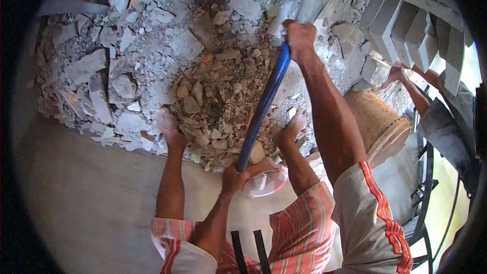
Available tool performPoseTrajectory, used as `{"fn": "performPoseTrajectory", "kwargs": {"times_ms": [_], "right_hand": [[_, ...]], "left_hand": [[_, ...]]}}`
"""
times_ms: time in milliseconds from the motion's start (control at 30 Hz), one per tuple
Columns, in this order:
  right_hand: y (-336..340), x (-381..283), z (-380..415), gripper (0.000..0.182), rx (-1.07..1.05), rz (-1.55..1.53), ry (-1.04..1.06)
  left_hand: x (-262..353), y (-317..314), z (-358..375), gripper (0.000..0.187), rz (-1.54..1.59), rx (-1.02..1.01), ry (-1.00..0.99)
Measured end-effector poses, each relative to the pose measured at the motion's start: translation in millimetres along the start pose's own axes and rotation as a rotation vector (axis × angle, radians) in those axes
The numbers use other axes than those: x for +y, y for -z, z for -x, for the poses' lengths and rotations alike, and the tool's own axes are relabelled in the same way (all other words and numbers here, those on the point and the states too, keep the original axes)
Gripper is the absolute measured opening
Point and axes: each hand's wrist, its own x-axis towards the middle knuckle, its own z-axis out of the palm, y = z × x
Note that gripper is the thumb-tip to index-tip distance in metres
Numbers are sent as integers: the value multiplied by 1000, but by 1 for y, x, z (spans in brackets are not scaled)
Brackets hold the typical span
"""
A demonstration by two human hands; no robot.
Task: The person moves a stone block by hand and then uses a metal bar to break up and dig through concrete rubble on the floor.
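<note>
Mid-frame, the handle [264, 101] ran steeply from lower centre to top centre over the rubble [213, 86]. My left hand [233, 178] gripped the bottom end, right hand [300, 36] was clamped up top.

A short white sleeve [365, 208] is worn on the right arm and is seen to the right of the blue handle [264, 101]. It is trimmed with a band of red-orange stripes running along its length. A matching sleeve [185, 260], white with red stripes, is seen below and left of the handle's lower end. Both forearms are left uncovered.
</note>
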Motion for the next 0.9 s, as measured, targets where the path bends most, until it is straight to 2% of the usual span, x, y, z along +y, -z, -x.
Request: {"fn": "performPoseTrajectory", "kwargs": {"times_ms": [33, 100, 167, 233, 300, 333, 400, 467, 500, 567, 633, 667, 733, 767, 800, 867, 900], "right_hand": [[-13, 1, 12, 17, 5, -14, -2], [-33, 8, 28, 20, 11, 300, 117], [-37, 46, 34, 17, 22, 392, 262], [-37, 62, 52, 10, -35, 187, 118], [-29, 75, 78, 8, 83, 212, 282], [-21, 71, 97, 8, 76, 212, 286], [-1, 39, 129, 8, 0, 85, 72], [12, 8, 130, 9, 15, 78, 108], [17, -5, 126, 9, 34, 49, 155], [16, -27, 96, 14, 18, -21, 62], [6, -34, 61, 11, 62, -124, 163], [-2, -34, 46, 11, 64, -126, 175], [-22, -13, 7, 11, 97, -88, 224], [-29, 39, -51, 13, 217, 78, 298], [-29, 43, -53, 13, 238, 93, 267], [-21, 47, -39, 14, 262, 126, 198], [-16, 34, -28, 14, 230, 77, 139]], "left_hand": [[-2, -3, 13, 27, 40, -14, 18], [-9, -10, 37, 28, 82, 18, 52], [-15, -5, 54, 31, 132, 45, 74], [-20, 6, 66, 24, 157, 53, 93], [-70, 1, 73, 22, 101, 54, 95], [-92, -3, 70, 21, 50, 53, 110], [-114, -10, 59, 20, 20, 116, 76], [-113, -18, 54, 20, -45, 204, -23], [-97, -15, 35, 21, -74, 243, -92], [-78, -8, -9, 21, -86, 219, -69], [-35, 10, -51, 20, -112, 163, -47], [-34, 14, -71, 20, -109, 166, -58], [-50, 13, -116, 21, 1, 49, -89], [-71, 9, -134, 21, 4, 48, -90], [-99, 6, -149, 23, 162, 35, -125], [-48, 32, -111, 26, 24, 18, -13], [-55, 19, -107, 26, 16, 19, -11]]}}
